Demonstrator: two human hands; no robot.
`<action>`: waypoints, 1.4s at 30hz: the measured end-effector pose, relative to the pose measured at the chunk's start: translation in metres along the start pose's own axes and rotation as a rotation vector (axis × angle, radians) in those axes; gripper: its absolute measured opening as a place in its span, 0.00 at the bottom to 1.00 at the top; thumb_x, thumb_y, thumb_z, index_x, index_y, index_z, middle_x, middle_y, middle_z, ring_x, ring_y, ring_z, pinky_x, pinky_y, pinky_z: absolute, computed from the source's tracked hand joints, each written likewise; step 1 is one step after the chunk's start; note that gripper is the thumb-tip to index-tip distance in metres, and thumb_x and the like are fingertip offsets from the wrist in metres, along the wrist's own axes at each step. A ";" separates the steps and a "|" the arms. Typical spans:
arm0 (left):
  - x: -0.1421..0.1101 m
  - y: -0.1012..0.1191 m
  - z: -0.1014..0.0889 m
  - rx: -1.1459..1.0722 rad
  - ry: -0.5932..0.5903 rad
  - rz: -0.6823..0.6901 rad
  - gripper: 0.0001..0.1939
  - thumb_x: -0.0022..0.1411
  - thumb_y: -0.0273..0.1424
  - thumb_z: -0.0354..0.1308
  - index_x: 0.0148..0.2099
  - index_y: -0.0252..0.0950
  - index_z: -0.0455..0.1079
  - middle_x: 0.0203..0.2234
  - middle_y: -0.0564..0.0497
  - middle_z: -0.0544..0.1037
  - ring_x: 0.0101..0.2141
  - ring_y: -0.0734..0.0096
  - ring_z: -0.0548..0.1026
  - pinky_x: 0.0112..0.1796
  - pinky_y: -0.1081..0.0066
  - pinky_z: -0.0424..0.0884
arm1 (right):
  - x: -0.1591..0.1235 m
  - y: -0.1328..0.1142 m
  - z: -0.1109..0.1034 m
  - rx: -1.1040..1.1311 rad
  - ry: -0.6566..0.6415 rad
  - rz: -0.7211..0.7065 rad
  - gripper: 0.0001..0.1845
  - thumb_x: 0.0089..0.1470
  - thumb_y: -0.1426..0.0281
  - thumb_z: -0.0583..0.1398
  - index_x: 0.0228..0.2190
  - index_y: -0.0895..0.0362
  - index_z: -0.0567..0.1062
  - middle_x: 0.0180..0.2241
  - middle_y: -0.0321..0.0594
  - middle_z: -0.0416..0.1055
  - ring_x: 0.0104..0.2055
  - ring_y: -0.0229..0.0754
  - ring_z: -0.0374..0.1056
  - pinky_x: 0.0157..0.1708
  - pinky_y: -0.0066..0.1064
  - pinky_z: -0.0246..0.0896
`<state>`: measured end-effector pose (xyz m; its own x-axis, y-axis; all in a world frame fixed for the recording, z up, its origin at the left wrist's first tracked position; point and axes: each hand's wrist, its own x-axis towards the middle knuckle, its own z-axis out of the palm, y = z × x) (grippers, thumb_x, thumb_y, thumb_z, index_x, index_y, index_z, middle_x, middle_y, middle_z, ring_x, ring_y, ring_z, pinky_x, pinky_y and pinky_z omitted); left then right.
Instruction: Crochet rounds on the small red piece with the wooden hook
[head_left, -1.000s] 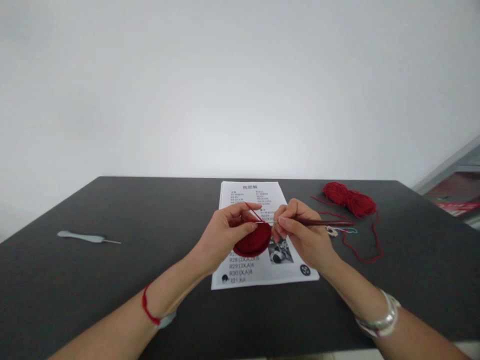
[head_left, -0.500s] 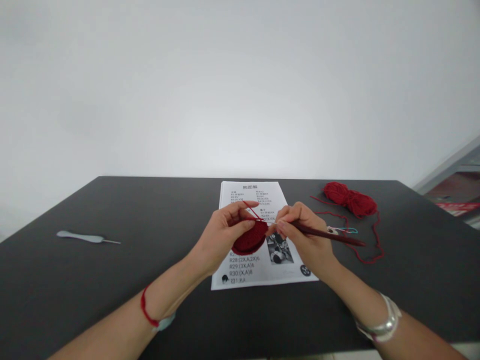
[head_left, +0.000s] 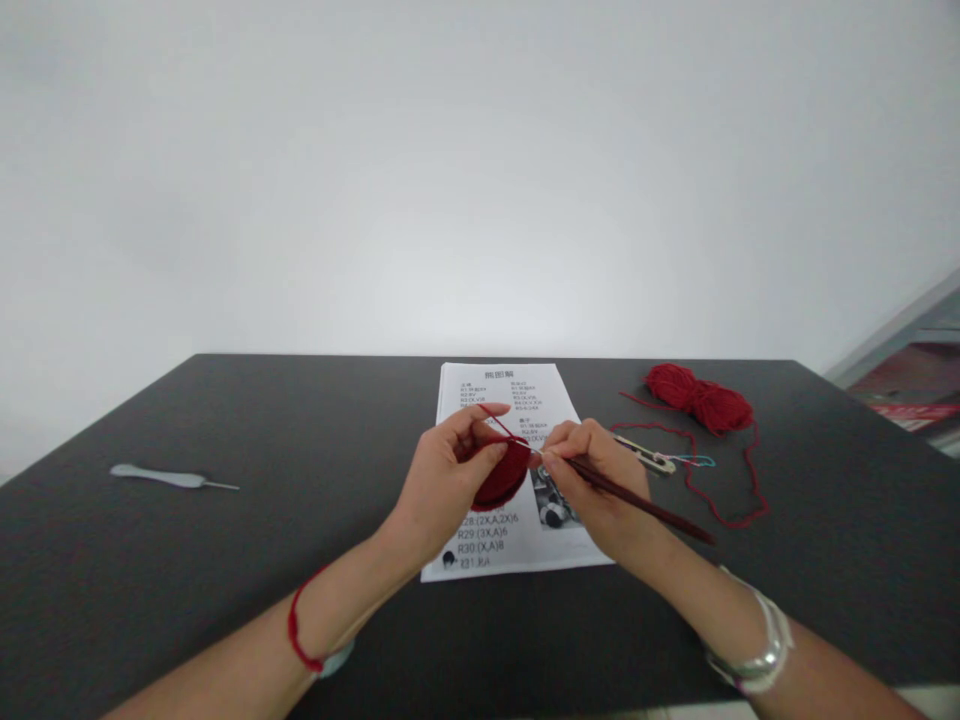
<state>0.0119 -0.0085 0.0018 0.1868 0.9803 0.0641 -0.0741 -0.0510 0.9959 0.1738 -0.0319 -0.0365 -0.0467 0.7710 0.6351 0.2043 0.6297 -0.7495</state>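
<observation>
My left hand [head_left: 446, 475] pinches a rounded piece of dark red crochet work [head_left: 504, 478] between thumb and fingers. A strand of red yarn [head_left: 495, 420] runs from its raised index finger down to the top edge of the piece. In my right hand [head_left: 596, 480] is a crochet hook [head_left: 645, 503] with a dark brown handle, gripped like a pen. The hook's thin metal shaft reaches the upper right edge of the crochet work; its very tip is too small to make out. Beneath both hands lies a printed pattern sheet [head_left: 457, 574], partly covered.
At the right sits a skein of red yarn [head_left: 697, 398] with a loose strand curling over the dark table [head_left: 315, 420]. A metal tool with a cord and blue clip [head_left: 697, 461] lies beside my right hand. A second, grey-handled crochet hook [head_left: 161, 475] rests at the left.
The brown hook's handle end has swung downward as my right hand tilted and shifted slightly left. More of the metal tool shows behind it. My left hand keeps its hold on the crochet work.
</observation>
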 end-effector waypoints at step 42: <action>0.007 -0.004 -0.006 0.128 -0.033 0.115 0.18 0.53 0.23 0.58 0.46 0.38 0.77 0.31 0.53 0.76 0.31 0.71 0.70 0.35 0.73 0.65 | 0.003 -0.003 -0.008 -0.055 -0.095 -0.144 0.08 0.56 0.77 0.59 0.30 0.51 0.71 0.30 0.36 0.70 0.29 0.38 0.66 0.29 0.31 0.61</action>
<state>0.0071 -0.0007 -0.0017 0.2160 0.9600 0.1784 0.0277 -0.1886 0.9817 0.1808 -0.0325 -0.0312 -0.1706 0.6806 0.7125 0.2419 0.7299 -0.6393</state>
